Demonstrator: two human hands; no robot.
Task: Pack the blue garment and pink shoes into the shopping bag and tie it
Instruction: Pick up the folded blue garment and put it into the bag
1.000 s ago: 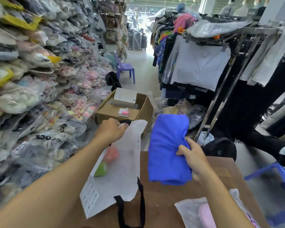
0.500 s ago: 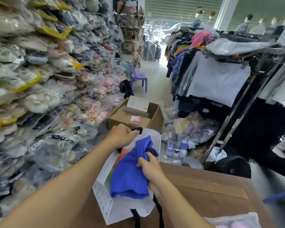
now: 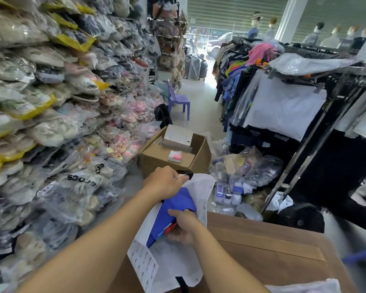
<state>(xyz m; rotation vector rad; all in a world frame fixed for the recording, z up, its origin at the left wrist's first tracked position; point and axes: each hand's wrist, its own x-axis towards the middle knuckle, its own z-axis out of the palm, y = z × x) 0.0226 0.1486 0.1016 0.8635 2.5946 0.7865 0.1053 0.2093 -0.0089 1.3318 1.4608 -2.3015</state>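
A white shopping bag (image 3: pixel 169 261) with black handles stands on the brown table (image 3: pixel 268 250). My left hand (image 3: pixel 165 182) grips the bag's upper rim and a black handle, holding the mouth apart. The blue garment (image 3: pixel 175 206) sits mostly inside the bag, its top still showing. My right hand (image 3: pixel 183 226) is partly inside the mouth, closed on the garment's lower edge. A clear plastic packet (image 3: pixel 306 287), faintly pink inside, lies at the table's near right edge; shoes in it cannot be made out.
A wall of bagged shoes (image 3: pixel 51 123) fills the left. An open cardboard box (image 3: pixel 173 153) sits beyond the table. Clothing racks (image 3: pixel 304 102) and plastic-wrapped goods (image 3: pixel 241 176) on the floor stand to the right. A purple chair (image 3: pixel 178 100) is in the aisle.
My right hand carried the blue garment from beside the bag into its mouth and pushed it down. My left hand kept hold of the bag's rim.
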